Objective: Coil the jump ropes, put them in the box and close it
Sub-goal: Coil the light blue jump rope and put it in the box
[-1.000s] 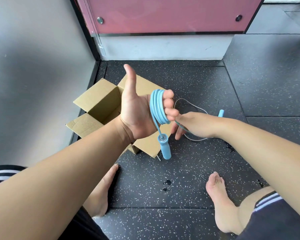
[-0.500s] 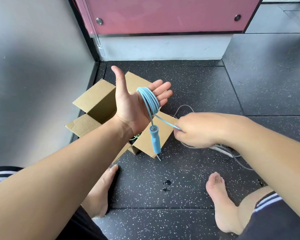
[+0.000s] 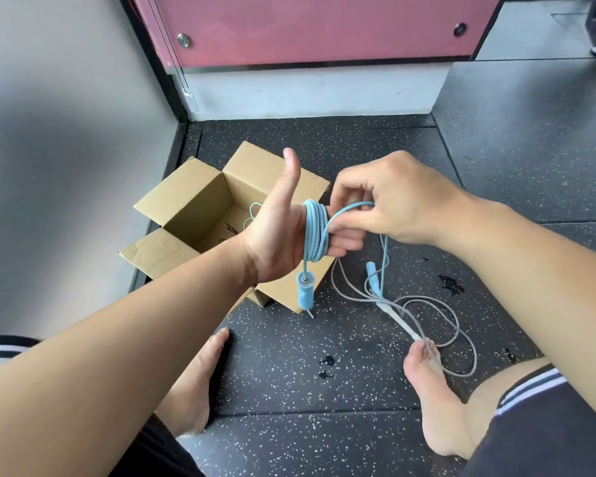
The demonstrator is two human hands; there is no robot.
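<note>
While my left hand stands palm toward me above the cardboard box, thumb straight up, the blue jump rope sits wound in several tight loops round its four fingers. Fingertips bent inward over the coil.

Right hand: just right of the coil, knuckles up. Thumb and forefinger pinch a single blue strand that arcs from the coil across to the pinch. Other fingers curled loosely behind.

One blue handle dangles straight down from the coil on a short length of rope, hanging in front of the box's near flap. Its thin end tip is close to the floor; contact cannot be judged.

Second blue handle lies on the floor right of the box. The free blue strand drops from my right hand toward it.

Grey jump rope: loose on the floor, uncoiled, in wide loops between the box and my right foot. Its white handle lies slantwise, near end at my toes. Blue strand and grey rope cross near the second blue handle.

Box: open, all flaps folded outward, sitting in the corner by the grey wall. A bit of green cord shows inside, mostly hidden behind my left hand.

Left foot bare, near the box's front corner. Floor is dark speckled matting. Pink panel runs across the top.
</note>
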